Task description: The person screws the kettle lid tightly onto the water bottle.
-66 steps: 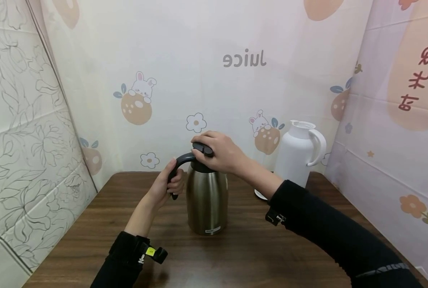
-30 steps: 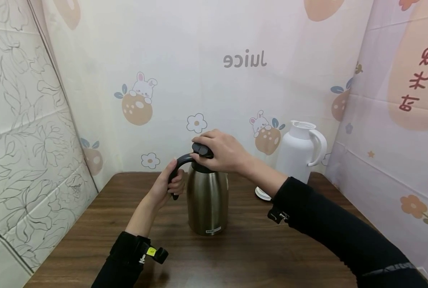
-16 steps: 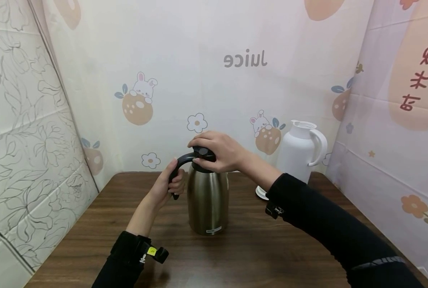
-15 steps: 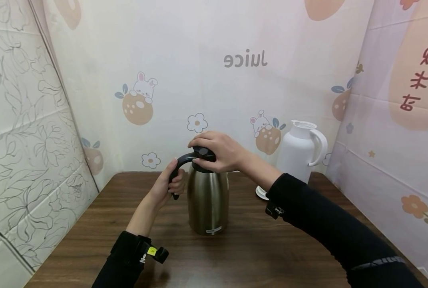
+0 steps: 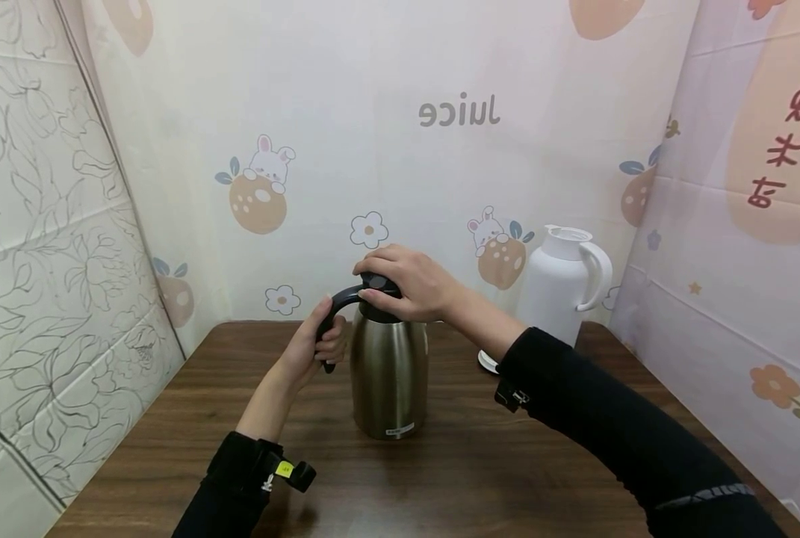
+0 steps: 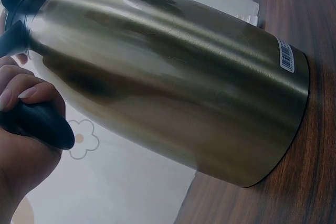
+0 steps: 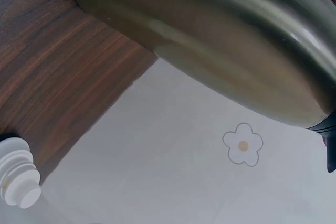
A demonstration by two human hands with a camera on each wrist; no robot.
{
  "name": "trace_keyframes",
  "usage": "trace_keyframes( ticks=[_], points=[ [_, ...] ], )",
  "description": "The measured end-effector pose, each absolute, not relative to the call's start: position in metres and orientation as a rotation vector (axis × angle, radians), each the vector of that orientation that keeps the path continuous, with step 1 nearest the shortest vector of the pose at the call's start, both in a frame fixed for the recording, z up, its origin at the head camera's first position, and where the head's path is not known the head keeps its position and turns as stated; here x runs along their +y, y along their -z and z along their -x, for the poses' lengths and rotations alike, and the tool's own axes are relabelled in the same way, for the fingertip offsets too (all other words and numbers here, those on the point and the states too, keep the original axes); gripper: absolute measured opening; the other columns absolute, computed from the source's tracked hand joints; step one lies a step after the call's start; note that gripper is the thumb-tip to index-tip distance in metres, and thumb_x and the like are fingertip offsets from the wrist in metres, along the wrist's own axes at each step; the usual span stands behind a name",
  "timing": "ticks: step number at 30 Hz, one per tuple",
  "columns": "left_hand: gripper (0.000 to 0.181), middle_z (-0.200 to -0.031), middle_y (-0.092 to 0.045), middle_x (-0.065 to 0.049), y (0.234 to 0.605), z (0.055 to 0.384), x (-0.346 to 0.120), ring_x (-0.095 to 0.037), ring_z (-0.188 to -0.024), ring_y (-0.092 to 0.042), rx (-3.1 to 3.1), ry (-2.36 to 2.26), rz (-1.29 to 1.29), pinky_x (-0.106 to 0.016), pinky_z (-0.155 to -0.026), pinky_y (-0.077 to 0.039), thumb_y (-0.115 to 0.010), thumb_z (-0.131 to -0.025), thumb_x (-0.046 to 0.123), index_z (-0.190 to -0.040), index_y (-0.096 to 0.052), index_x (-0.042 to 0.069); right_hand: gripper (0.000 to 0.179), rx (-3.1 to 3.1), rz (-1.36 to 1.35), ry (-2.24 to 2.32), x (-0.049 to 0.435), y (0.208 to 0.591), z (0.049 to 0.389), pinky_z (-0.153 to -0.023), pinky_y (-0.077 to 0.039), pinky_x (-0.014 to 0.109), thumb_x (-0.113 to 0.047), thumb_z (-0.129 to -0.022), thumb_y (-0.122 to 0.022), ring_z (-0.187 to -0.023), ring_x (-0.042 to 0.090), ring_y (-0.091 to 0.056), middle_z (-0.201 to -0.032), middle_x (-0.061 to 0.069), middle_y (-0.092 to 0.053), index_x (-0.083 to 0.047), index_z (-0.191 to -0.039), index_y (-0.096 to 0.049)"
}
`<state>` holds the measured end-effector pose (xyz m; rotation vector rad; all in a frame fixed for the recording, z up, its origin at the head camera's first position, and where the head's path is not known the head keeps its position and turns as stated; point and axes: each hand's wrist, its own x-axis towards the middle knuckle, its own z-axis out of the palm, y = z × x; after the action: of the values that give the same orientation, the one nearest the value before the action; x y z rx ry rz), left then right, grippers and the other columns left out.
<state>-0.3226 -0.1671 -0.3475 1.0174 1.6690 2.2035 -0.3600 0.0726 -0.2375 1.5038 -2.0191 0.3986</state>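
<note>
A bronze-coloured steel thermos jug (image 5: 389,373) stands upright on the table, with a barcode sticker low on its body in the left wrist view. My left hand (image 5: 312,340) grips its black handle (image 5: 343,296), fingers curled round and thumb along the top. On the jug's mouth is a black lid (image 5: 378,284). My right hand (image 5: 413,282) holds this lid from above, thumb on the near side and fingers over the far side. Much of the lid is hidden under that hand. The right wrist view shows the jug body (image 7: 220,45), but hardly any of the right hand's grip.
A white jug (image 5: 553,288) stands at the back right of the wooden table (image 5: 453,478), its top without a lid. Beside it lies a white stopper (image 7: 20,174), partly hidden by the right forearm in the head view. Patterned cloth walls (image 5: 400,172) enclose the table.
The black lid has turned under my right hand, and it looks slightly lower than at first. The right hand has shifted its hold a little. Left hand and jug have stayed put.
</note>
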Motion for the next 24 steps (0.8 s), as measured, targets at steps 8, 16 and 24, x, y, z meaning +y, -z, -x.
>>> trace_keyframes(
  ticks=[8,16,24],
  points=[
    [0.058,-0.055,-0.033,0.014,0.346,0.322,-0.167,-0.011,-0.046,-0.024,1.675,-2.197,-1.05,-0.033,-0.051,-0.015,-0.026,-0.115,0.055,-0.069,-0.036,0.021,0.042,-2.104,-1.366,-0.361,0.068,0.238,0.35,-0.098,-0.054,0.041,-0.046,-0.104,-0.056,-0.118,0.022,-0.066,-0.121,0.003,-0.072,-0.012,-0.125,-0.071],
    [0.058,-0.055,-0.033,0.014,0.348,0.322,-0.167,-0.012,-0.046,-0.022,1.678,-2.201,-1.056,-0.035,-0.051,-0.014,-0.026,-0.115,0.054,-0.069,-0.035,0.021,0.045,-2.191,-1.097,-0.308,0.055,0.243,0.335,-0.082,-0.058,0.041,-0.051,-0.104,-0.056,-0.112,0.026,-0.068,-0.118,0.006,-0.073,-0.013,-0.122,-0.072],
    [0.058,-0.054,-0.034,0.015,0.348,0.322,-0.166,-0.015,-0.047,-0.018,1.707,-2.21,-1.037,-0.036,-0.053,-0.014,-0.026,-0.114,0.055,-0.068,-0.034,0.021,0.048,-2.293,-0.918,-0.255,0.045,0.241,0.32,-0.069,-0.054,0.038,-0.056,-0.105,-0.052,-0.097,0.026,-0.065,-0.109,0.006,-0.07,-0.013,-0.117,-0.069]
  ],
)
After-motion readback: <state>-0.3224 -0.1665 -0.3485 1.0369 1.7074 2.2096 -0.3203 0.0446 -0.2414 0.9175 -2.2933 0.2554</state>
